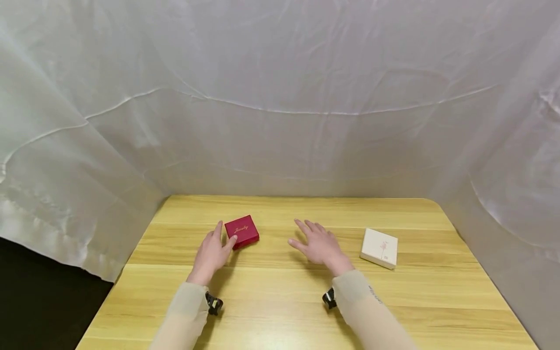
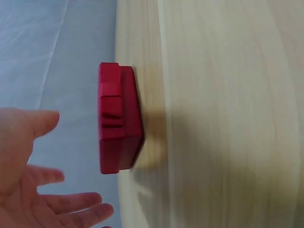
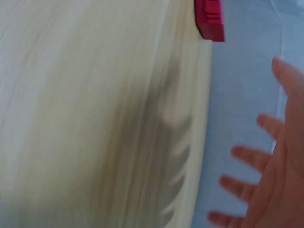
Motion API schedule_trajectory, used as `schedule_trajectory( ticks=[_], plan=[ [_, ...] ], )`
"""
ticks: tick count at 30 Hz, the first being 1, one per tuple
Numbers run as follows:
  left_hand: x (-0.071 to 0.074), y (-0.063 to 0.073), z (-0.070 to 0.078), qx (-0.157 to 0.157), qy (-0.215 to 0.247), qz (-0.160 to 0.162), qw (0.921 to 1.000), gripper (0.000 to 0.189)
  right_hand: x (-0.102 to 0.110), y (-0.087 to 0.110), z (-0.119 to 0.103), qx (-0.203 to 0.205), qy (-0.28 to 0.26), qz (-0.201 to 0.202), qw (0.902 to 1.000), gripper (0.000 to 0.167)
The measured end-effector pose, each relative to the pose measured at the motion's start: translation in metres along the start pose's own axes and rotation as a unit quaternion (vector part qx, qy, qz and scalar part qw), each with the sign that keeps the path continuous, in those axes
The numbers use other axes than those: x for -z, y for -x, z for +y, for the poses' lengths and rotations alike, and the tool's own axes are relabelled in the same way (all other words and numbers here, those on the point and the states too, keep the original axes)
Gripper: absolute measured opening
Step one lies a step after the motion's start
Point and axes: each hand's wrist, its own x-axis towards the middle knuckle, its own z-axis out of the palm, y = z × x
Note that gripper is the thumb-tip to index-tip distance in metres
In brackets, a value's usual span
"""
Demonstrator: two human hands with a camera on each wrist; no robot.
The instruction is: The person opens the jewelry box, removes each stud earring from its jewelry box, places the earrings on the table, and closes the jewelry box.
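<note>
A small red box [image 1: 242, 231] with gold "Jewelry" lettering lies on the left part of the table; a ribbon bow [image 2: 112, 109] shows on its near side in the left wrist view. Beside it is my left hand [image 1: 212, 253], thumb and fingers spread, with a gap between hand and box in the left wrist view. My right hand [image 1: 319, 244] hovers above the table between the two boxes, fingers spread and holding nothing. To its right sits a flat white box [image 1: 379, 248] with a pink flower print. The red box [image 3: 210, 19] also appears at the top of the right wrist view.
Both boxes rest on a light wooden table [image 1: 280, 301] with rounded far corners. Pale fabric curtains [image 1: 280, 141] hang behind it and along both sides. A dark area [image 1: 43, 296] lies beyond the table's left edge.
</note>
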Motion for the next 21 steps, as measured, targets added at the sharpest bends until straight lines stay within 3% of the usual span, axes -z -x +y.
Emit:
schedule_trajectory(
  ticks=[9,15,21],
  plan=[
    [-0.005,-0.011,-0.002,0.019,0.047,0.003,0.9987,0.076,-0.017,-0.017,-0.024,0.07,-0.093,-0.034,0.9926,0.065],
    [-0.009,-0.015,0.005,0.023,0.07,0.013,0.9972,0.077,-0.03,-0.032,-0.041,0.102,-0.12,-0.028,0.9871,0.057],
    [-0.013,-0.017,0.007,0.041,0.075,0.009,0.9963,0.074,-0.041,-0.044,-0.054,0.105,-0.143,-0.03,0.9837,0.057]
  ],
)
